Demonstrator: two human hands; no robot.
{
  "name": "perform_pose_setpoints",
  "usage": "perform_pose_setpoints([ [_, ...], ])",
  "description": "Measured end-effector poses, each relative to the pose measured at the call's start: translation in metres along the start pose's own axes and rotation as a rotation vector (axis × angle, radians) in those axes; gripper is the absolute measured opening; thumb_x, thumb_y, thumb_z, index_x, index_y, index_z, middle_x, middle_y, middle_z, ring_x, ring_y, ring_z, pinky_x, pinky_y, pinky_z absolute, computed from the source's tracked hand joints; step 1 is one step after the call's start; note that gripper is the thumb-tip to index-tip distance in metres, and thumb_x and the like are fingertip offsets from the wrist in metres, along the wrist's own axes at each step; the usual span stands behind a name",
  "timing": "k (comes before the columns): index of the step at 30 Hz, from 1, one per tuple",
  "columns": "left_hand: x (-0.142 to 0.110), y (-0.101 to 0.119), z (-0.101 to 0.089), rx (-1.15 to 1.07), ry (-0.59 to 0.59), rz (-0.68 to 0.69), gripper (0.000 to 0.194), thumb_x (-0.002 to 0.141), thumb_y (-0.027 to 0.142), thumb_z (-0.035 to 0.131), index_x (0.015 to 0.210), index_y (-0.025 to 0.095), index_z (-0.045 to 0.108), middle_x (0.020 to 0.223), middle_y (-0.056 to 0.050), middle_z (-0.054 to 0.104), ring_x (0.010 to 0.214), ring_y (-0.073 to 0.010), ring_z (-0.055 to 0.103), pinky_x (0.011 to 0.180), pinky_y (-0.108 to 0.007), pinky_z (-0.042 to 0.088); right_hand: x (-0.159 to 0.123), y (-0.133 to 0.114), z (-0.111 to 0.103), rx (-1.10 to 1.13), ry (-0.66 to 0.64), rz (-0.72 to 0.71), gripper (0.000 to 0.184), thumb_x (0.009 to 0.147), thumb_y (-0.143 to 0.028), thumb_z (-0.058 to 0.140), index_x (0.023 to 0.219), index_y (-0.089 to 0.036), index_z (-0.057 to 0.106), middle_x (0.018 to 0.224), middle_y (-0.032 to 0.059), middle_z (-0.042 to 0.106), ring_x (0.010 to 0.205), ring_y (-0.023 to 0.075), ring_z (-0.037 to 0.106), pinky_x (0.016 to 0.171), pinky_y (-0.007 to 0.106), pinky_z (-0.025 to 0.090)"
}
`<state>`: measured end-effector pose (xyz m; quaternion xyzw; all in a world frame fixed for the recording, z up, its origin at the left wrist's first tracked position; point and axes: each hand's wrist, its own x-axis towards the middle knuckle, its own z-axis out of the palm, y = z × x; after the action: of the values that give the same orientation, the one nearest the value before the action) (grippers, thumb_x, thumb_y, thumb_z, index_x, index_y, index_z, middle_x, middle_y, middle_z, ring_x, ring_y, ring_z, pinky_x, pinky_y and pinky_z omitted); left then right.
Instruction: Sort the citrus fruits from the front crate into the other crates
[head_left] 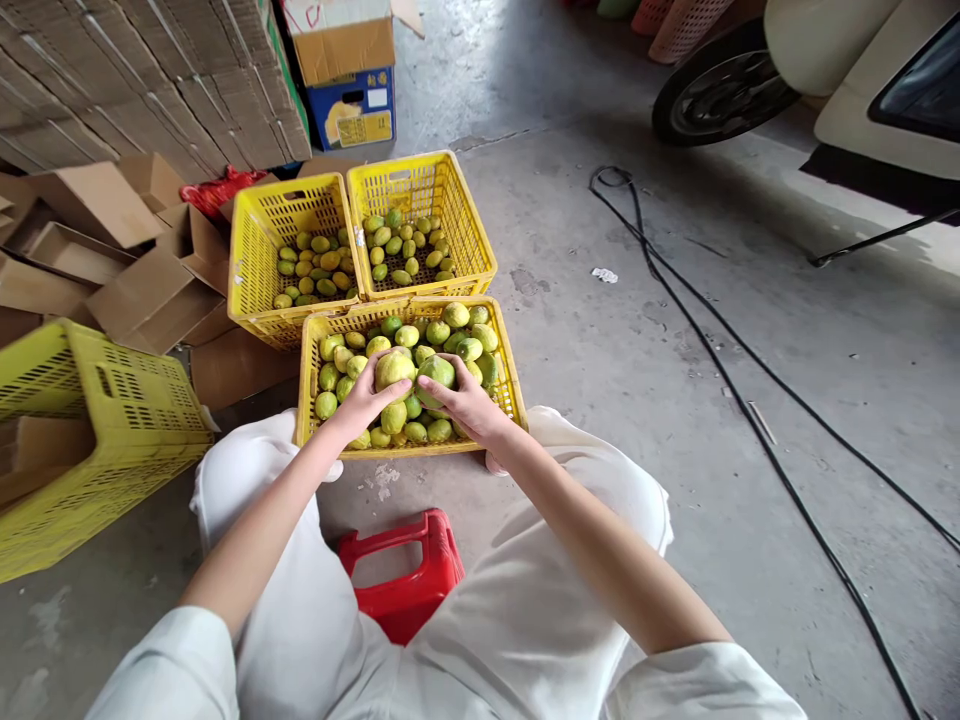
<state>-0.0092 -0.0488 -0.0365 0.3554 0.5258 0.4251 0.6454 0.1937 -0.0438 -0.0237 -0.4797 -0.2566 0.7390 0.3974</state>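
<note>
Two full grips: left hand (367, 400) curled round yellowish fruit (394, 369), right hand (469, 402) round green fruit (436, 376), both over near crate (514, 390). It sits by the knees (244, 470), probably for easy two-handed reach.

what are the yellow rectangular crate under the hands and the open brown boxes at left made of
Yellow rectangular crate: probably rigid plastic with a faint sheen; its regular slots look moulded.
Open brown boxes: likely cardboard, matte; thin flat panels with straight folds.

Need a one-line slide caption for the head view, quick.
Left hand holds a yellowish fruit, right hand a greener one, over a yellow crate of similar fruit.
</note>
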Motion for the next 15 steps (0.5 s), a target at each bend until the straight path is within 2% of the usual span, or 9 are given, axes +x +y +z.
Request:
perform_pose_setpoints([
  [3, 0.003, 0.005, -0.005, -0.069, -0.046, -0.07, 0.06, 0.081, 0.037, 0.094, 0.137, 0.032, 0.073, 0.15, -0.011, 0.076, 0.15, -0.0363, 0.068, 0.12, -0.045, 0.06, 0.0, -0.004, -0.007, 0.068, -0.061, 0.044, 0.059, 0.077, -0.03, 0.094, 0.134, -0.038, 0.077, 0.132, 0.0011, 0.081, 0.135, 0.0305, 0.076, 0.112, 0.051, 0.072],
  [7, 0.01, 0.01, -0.009, -0.116, -0.06, -0.047, 0.066, 0.084, 0.041, 0.085, 0.145, 0.027, 0.065, 0.153, -0.015, 0.075, 0.148, -0.0401, 0.068, 0.119, -0.053, 0.062, 0.002, -0.005, -0.019, 0.092, -0.116, 0.065, 0.073, 0.084, -0.026, 0.087, 0.153, -0.043, 0.073, 0.147, 0.0012, 0.079, 0.144, 0.0304, 0.074, 0.119, 0.054, 0.07],
  [11, 0.01, 0.008, -0.012, -0.025, 0.001, 0.005, 0.074, 0.071, 0.04, 0.101, 0.137, 0.028, 0.069, 0.15, -0.011, 0.076, 0.147, -0.0396, 0.069, 0.122, -0.051, 0.06, 0.004, -0.001, -0.024, 0.04, -0.163, -0.002, 0.064, 0.085, -0.036, 0.097, 0.146, -0.038, 0.078, 0.148, 0.0044, 0.079, 0.145, 0.0337, 0.073, 0.119, 0.054, 0.07],
  [13, 0.008, 0.006, -0.011, 0.004, -0.009, 0.003, 0.074, 0.064, 0.04, 0.106, 0.13, 0.028, 0.074, 0.144, -0.01, 0.079, 0.146, -0.0389, 0.07, 0.126, -0.05, 0.057, 0.003, -0.001, -0.025, 0.026, -0.173, -0.012, 0.061, 0.082, -0.04, 0.102, 0.138, -0.036, 0.08, 0.144, 0.0052, 0.08, 0.145, 0.0344, 0.073, 0.119, 0.053, 0.069],
  [15, 0.005, 0.004, -0.008, 0.004, -0.038, -0.013, 0.069, 0.065, 0.043, 0.107, 0.126, 0.029, 0.077, 0.138, -0.01, 0.081, 0.145, -0.0386, 0.071, 0.128, -0.051, 0.055, 0.002, -0.002, -0.025, 0.021, -0.163, -0.025, 0.061, 0.078, -0.042, 0.106, 0.133, -0.036, 0.081, 0.142, 0.0037, 0.081, 0.143, 0.0328, 0.073, 0.122, 0.05, 0.067],
])
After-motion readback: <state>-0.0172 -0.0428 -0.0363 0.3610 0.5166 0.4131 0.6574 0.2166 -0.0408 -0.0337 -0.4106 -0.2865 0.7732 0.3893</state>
